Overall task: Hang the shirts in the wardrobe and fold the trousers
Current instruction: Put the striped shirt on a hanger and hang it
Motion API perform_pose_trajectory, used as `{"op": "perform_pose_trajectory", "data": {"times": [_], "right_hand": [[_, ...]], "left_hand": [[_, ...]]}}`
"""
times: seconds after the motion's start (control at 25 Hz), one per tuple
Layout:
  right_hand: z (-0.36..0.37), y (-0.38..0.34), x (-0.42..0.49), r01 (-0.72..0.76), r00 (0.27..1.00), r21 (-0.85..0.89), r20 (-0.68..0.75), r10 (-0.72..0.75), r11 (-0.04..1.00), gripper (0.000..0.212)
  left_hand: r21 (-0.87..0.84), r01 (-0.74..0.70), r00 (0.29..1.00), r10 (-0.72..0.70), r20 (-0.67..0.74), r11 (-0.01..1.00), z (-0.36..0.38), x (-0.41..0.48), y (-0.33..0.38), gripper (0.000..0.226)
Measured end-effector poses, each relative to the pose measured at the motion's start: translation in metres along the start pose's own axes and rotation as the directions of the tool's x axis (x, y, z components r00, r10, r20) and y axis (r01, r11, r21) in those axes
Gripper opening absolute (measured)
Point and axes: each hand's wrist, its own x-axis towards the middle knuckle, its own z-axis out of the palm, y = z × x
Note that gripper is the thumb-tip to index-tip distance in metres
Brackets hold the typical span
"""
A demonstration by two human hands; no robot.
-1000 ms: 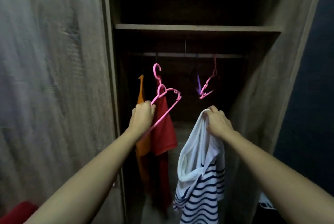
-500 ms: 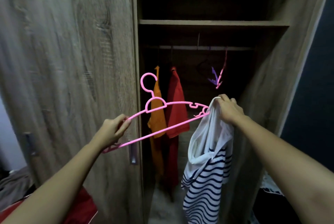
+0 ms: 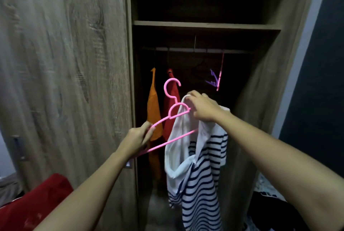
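Note:
My left hand (image 3: 138, 138) grips the left arm of a pink plastic hanger (image 3: 172, 117). Its right arm runs into the neck opening of a white shirt with navy stripes (image 3: 199, 171). My right hand (image 3: 202, 108) pinches the shirt's white collar at the top, beside the hanger's hook base. The shirt hangs down in front of the open wardrobe (image 3: 204, 25). Inside, an orange shirt (image 3: 153, 111) and a red shirt (image 3: 172, 100) hang at the left of the rail (image 3: 201, 50).
Empty hangers, one purple (image 3: 212, 80) and one pink (image 3: 220, 74), hang at the rail's right. The wooden wardrobe door (image 3: 65, 63) stands at the left. A red cloth (image 3: 37, 202) lies at the lower left, more fabric (image 3: 268, 191) at the lower right.
The hanger's right arm has slid into the shirt's neck opening. My left hand has moved right and my right hand has shifted left over the collar.

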Motion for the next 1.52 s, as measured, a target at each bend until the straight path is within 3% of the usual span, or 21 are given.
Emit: {"op": "perform_pose_trajectory", "data": {"times": [0.08, 0.2, 0.28, 0.36, 0.4, 0.44, 0.52, 0.56, 0.6, 0.64, 0.68, 0.72, 0.8, 0.92, 1.0, 1.16, 1.28, 1.4, 1.48, 1.52], "right_hand": [[-0.009, 0.005, -0.007, 0.084, 0.996, -0.053, -0.029, -0.085, 0.995, 0.048], [-0.023, 0.025, -0.015, 0.205, 0.919, -0.307, -0.265, -0.291, 0.929, 0.06], [-0.028, 0.033, -0.02, 0.219, 0.862, -0.324, -0.378, -0.338, 0.92, 0.072], [-0.034, 0.032, -0.019, 0.211, 0.859, -0.302, -0.396, -0.324, 0.93, 0.072], [-0.035, 0.03, -0.018, 0.208, 0.864, -0.295, -0.391, -0.316, 0.933, 0.072], [-0.036, 0.028, -0.018, 0.191, 0.869, -0.285, -0.395, -0.297, 0.939, 0.07], [-0.043, 0.027, -0.019, 0.165, 0.865, -0.257, -0.425, -0.265, 0.952, 0.066], [-0.048, 0.026, -0.022, 0.16, 0.854, -0.228, -0.455, -0.251, 0.96, 0.063], [-0.054, 0.026, -0.025, 0.151, 0.849, -0.202, -0.474, -0.232, 0.968, 0.059], [-0.059, 0.027, -0.028, 0.145, 0.846, -0.18, -0.488, -0.216, 0.973, 0.055], [-0.064, 0.029, -0.031, 0.139, 0.842, -0.162, -0.499, -0.203, 0.977, 0.051], [-0.069, 0.034, -0.034, 0.129, 0.842, -0.148, -0.506, -0.187, 0.981, 0.049], [-0.076, 0.048, -0.044, 0.106, 0.845, -0.147, -0.509, -0.167, 0.983, 0.052], [-0.076, 0.083, -0.069, 0.039, 0.873, -0.198, -0.471, -0.13, 0.979, 0.053], [-0.062, 0.108, -0.089, -0.021, 0.889, -0.228, -0.449, -0.086, 0.973, 0.059], [-0.035, 0.137, -0.113, -0.133, 0.919, -0.22, -0.393, 0.037, 0.967, 0.074], [-0.026, 0.125, -0.118, -0.131, 0.945, -0.322, -0.325, 0.02, 0.938, 0.069], [-0.017, 0.09, -0.105, -0.124, 0.937, -0.35, -0.349, -0.006, 0.929, 0.062], [-0.013, 0.073, -0.092, -0.16, 0.935, -0.265, -0.35, 0.059, 0.951, 0.048], [-0.012, 0.071, -0.089, -0.19, 0.926, -0.182, -0.359, 0.115, 0.965, 0.045]], "left_hand": [[-0.079, 0.028, 0.998, -0.033, -0.059, 0.996, 0.004, -0.001, 0.013, 0.034], [-0.15, 0.02, 0.986, -0.044, -0.159, 0.988, -0.003, 0.007, 0.024, 0.025], [0.072, -0.029, 0.964, 0.047, -0.262, 0.997, -0.005, 0.016, 0.029, 0.027], [0.402, 0.051, 0.906, 0.127, -0.404, 0.914, -0.004, 0.026, 0.032, 0.03], [0.458, 0.049, 0.881, 0.178, -0.438, 0.888, 0.001, 0.025, 0.036, 0.031], [0.464, -0.042, 0.858, 0.27, -0.437, 0.885, 0.011, 0.02, 0.041, 0.032], [0.421, -0.317, 0.838, 0.459, -0.295, 0.85, 0.041, -0.001, 0.05, 0.028], [0.4, -0.354, 0.875, 0.451, -0.178, 0.845, 0.057, -0.013, 0.055, 0.026], [0.356, -0.286, 0.943, 0.327, -0.058, 0.889, 0.069, -0.022, 0.062, 0.026], [0.296, -0.126, 0.991, 0.109, 0.074, 0.947, 0.077, -0.025, 0.064, 0.027], [0.242, 0.045, 0.964, -0.106, 0.244, 0.969, 0.083, -0.024, 0.062, 0.028], [0.171, 0.175, 0.872, -0.233, 0.431, 0.97, 0.086, -0.022, 0.057, 0.033], [-0.014, 0.315, 0.752, -0.24, 0.614, 0.949, 0.085, -0.015, 0.045, 0.048], [-0.235, 0.48, 0.802, -0.314, 0.509, 0.845, 0.06, 0.004, 0.033, 0.044], [-0.273, 0.497, 0.801, -0.314, 0.51, 0.824, 0.04, 0.021, 0.024, 0.047], [-0.307, 0.637, 0.731, -0.429, 0.531, 0.707, 0.009, 0.052, 0.016, 0.031], [-0.169, 0.652, 0.731, -0.553, 0.4, 0.74, 0.01, 0.073, 0.026, 0.026], [0.074, 0.602, 0.793, -0.606, 0.067, 0.795, 0.009, 0.097, 0.063, 0.02], [0.174, 0.485, 0.874, -0.483, -0.058, 0.857, 0.008, 0.105, 0.096, 0.022], [0.165, 0.356, 0.934, -0.348, -0.074, 0.92, 0.007, 0.103, 0.113, 0.023]]}}
